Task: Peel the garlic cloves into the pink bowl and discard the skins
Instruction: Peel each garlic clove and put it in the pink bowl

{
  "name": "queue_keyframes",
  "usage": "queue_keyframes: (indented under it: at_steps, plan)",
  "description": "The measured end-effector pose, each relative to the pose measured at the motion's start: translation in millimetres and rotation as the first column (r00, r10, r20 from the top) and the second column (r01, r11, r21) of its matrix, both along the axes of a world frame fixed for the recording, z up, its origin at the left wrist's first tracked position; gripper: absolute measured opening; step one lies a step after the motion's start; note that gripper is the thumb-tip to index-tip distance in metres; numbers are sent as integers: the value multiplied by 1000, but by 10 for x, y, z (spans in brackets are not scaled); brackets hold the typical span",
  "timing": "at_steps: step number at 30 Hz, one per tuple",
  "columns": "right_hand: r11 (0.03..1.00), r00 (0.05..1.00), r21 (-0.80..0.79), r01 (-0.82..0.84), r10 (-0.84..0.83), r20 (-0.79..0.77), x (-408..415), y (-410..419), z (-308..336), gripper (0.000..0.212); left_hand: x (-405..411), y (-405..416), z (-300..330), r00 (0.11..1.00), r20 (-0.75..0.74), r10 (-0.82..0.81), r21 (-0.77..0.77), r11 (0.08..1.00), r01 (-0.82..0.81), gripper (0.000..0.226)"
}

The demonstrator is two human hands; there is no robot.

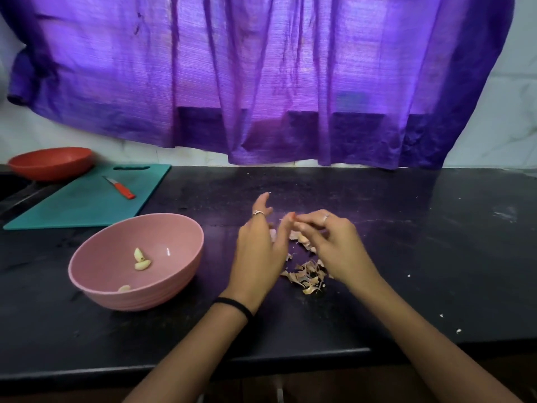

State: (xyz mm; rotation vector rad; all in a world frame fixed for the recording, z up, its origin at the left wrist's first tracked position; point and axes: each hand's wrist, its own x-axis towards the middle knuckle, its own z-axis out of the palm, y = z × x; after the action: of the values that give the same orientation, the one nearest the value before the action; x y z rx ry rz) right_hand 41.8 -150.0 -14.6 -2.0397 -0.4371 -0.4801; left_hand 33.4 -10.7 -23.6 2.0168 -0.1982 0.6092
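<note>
A pink bowl [96, 274] stands on the black counter to the left, with three peeled garlic cloves [141, 260] inside. Loose garlic skins [308, 276] lie in a heap on the counter between and below my hands. My left hand [258, 245] is held edge-on beside the heap, fingers straight and pointing away, holding nothing visible. My right hand [328, 237] hovers over the skins with curled fingers and pinches a small piece at its fingertips; whether it is a clove or skin is unclear.
A teal cutting board [72, 205] lies at the back left with a small red-handled knife [120, 188] on it. An orange bowl [50, 162] sits behind the board. A purple curtain [261, 82] hangs over the back wall. The counter's front edge runs below my forearms.
</note>
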Motion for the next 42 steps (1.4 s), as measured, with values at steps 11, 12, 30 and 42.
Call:
queue_keyframes:
  at_steps: [11,12,30,42]
  plan:
    - [858,986,514,5,81,-144,-362,-86,-131,22,-88,-191,-66,797,-198,-571,-623,701,347,27]
    - [860,985,511,1,87,-149,-362,-79,-152,22,-84,-191,-83,799,-195,-569,-621,702,349,25]
    - [850,984,495,178,-158,-83,-173,92,-278,26,-79,-336,-161,836,-19,-548,-742,568,356,15]
    - [929,985,337,153,-118,-124,-140,62,-333,24,-15,-283,-181,953,-54,-300,-406,878,253,13]
